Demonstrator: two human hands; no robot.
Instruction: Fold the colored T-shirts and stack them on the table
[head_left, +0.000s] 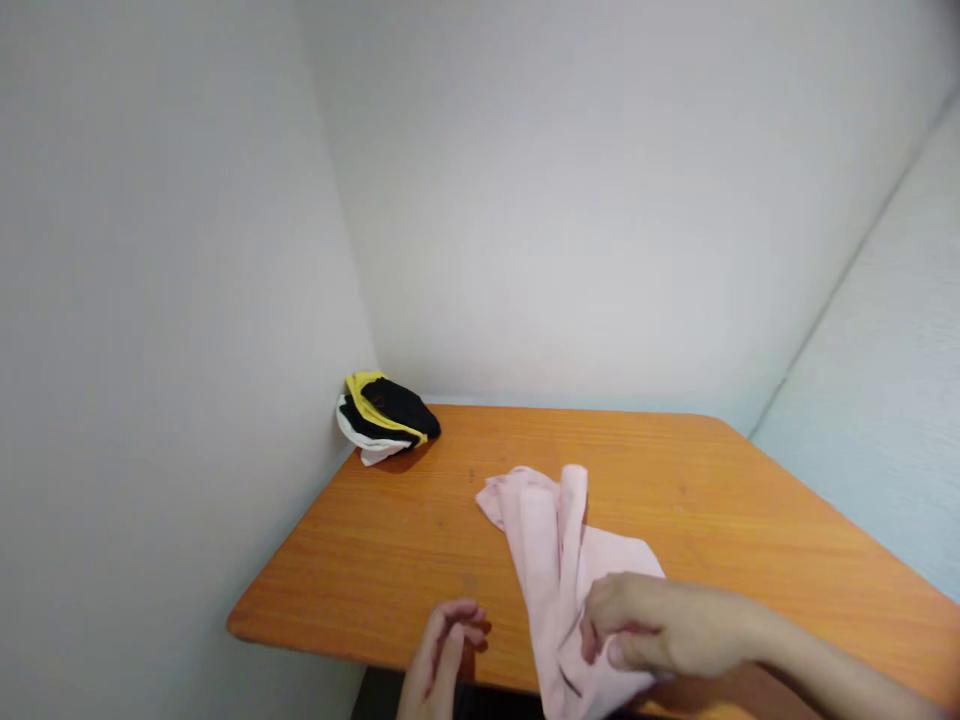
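A crumpled piece of pink cloth (pixel 544 560) lies in loose folds near the front of the wooden table, its lower end reaching the front edge. My right hand (pixel 660 625) is on its right part, with fingers curled into the fabric and thumb close to them. What the fingertips pinch is partly hidden. Left of the cloth, at the table's front edge, my left hand (pixel 444 655) is apart from it. Its fingers are loosely bent, and nothing shows between them and the thumb.
The orange-brown wooden table (pixel 375 560) stands in a corner against pale walls (pixel 540 220). At its far left corner, a stack of folded black, yellow and white cloth items (pixel 386 415) rests near the wall. A dark area shows below the front edge.
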